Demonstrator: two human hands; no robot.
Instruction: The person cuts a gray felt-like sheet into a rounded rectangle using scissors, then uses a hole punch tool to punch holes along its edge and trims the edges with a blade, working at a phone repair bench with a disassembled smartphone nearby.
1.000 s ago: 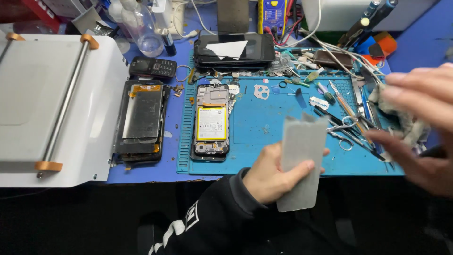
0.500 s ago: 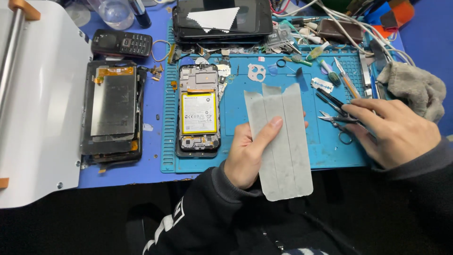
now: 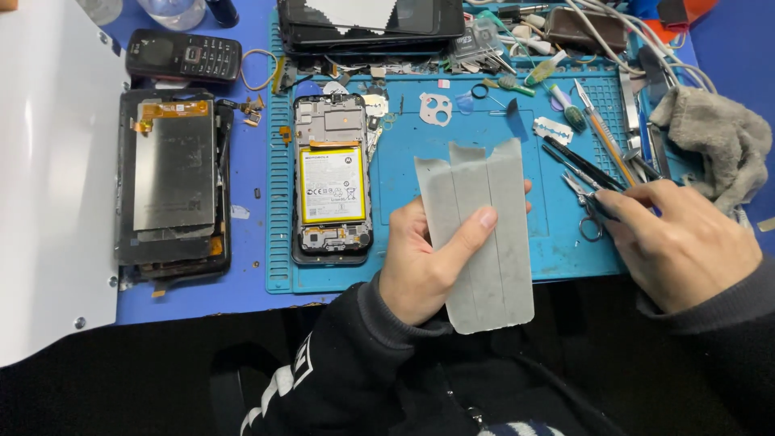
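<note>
My left hand (image 3: 424,262) holds a flat grey panel covered with strips of tape (image 3: 484,242), thumb across its front, over the near edge of the blue work mat (image 3: 404,161). My right hand (image 3: 678,242) rests on the mat's right side, fingers closed around small scissors (image 3: 588,206) among black tweezers (image 3: 581,161). An opened phone with a yellow-labelled battery (image 3: 331,190) lies left of the panel.
A detached screen assembly (image 3: 173,186) lies left of the mat, next to a white machine (image 3: 48,161). A small black keypad phone (image 3: 186,55), a dark phone (image 3: 371,20), a razor blade (image 3: 553,129), a grey rag (image 3: 714,141), cables and small tools crowd the far side.
The view has shifted closer over the mat. My right hand came down from the air onto the tools at right and closed on the scissors. The taped panel stays in my left hand.
</note>
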